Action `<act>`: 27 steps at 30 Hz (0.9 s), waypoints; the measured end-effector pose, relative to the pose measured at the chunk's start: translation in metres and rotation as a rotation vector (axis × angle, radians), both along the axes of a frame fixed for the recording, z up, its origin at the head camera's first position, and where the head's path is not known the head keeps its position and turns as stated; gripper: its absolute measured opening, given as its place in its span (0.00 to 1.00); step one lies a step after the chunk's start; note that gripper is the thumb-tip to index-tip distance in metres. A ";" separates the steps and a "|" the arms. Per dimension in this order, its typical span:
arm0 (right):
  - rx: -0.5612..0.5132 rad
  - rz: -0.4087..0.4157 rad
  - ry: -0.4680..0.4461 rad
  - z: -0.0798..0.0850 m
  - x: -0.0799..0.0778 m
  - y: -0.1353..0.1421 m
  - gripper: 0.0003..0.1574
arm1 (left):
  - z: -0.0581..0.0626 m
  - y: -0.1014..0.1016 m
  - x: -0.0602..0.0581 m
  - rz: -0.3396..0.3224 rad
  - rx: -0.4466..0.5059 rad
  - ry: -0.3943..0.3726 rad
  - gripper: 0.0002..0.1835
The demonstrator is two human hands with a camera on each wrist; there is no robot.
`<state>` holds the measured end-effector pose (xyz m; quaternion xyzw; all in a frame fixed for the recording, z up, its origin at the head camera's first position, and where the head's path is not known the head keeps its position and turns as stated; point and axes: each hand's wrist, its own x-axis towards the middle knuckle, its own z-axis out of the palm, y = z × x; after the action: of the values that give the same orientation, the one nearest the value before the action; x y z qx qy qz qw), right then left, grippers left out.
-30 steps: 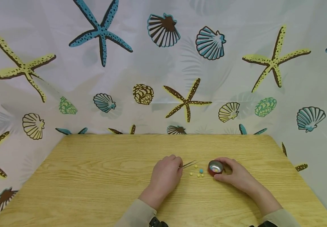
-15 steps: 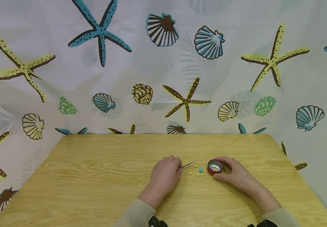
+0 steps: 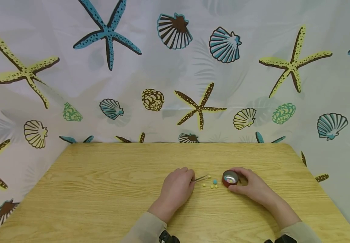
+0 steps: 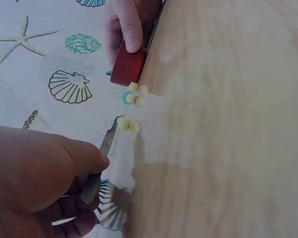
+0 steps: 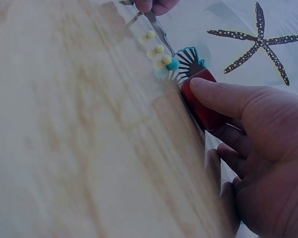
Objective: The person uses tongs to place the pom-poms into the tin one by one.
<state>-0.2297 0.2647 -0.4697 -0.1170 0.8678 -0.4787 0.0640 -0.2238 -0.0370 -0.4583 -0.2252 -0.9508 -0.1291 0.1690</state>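
My left hand [image 3: 177, 187] pinches metal tweezers [image 3: 200, 178] between thumb and fingers. Their tips are right at a small yellow ball [image 3: 209, 177], the farthest back of the loose ones. In the left wrist view the slim tweezers [image 4: 108, 141] slant toward that same yellow ball [image 4: 123, 124]. My right hand [image 3: 251, 185] grips a small round red cup [image 3: 224, 182] with a silvery inside, thumb on the near side and fingers behind. A few pink, blue and yellow pieces [image 3: 230, 181] show inside it. From the right wrist, the cup's red wall [image 5: 207, 116] is seen with the thumb across it.
Between the hands lie a blue ball [image 3: 214, 181] and a few more yellow balls [image 3: 212, 186] on the wood-grain table [image 3: 102, 189]. A white cloth [image 3: 175, 74] with starfish and shells hangs behind the table and along both sides.
The tweezers' tips have come down and nearer together, from just left of the back yellow ball to right at it. My right hand and the cup have stayed in place.
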 end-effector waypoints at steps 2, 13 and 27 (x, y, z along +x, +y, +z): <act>-0.005 0.001 0.000 0.000 0.000 0.000 0.42 | 0.001 0.000 0.001 0.001 -0.005 0.000 0.06; 0.009 0.001 0.004 -0.001 -0.002 0.001 0.40 | 0.001 0.000 0.001 0.001 -0.018 0.001 0.06; 0.005 -0.004 -0.001 -0.002 -0.003 0.001 0.40 | 0.001 -0.001 0.000 0.002 -0.028 0.002 0.06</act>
<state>-0.2326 0.2657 -0.4718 -0.1150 0.8691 -0.4768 0.0638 -0.2239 -0.0376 -0.4575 -0.2266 -0.9526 -0.1155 0.1671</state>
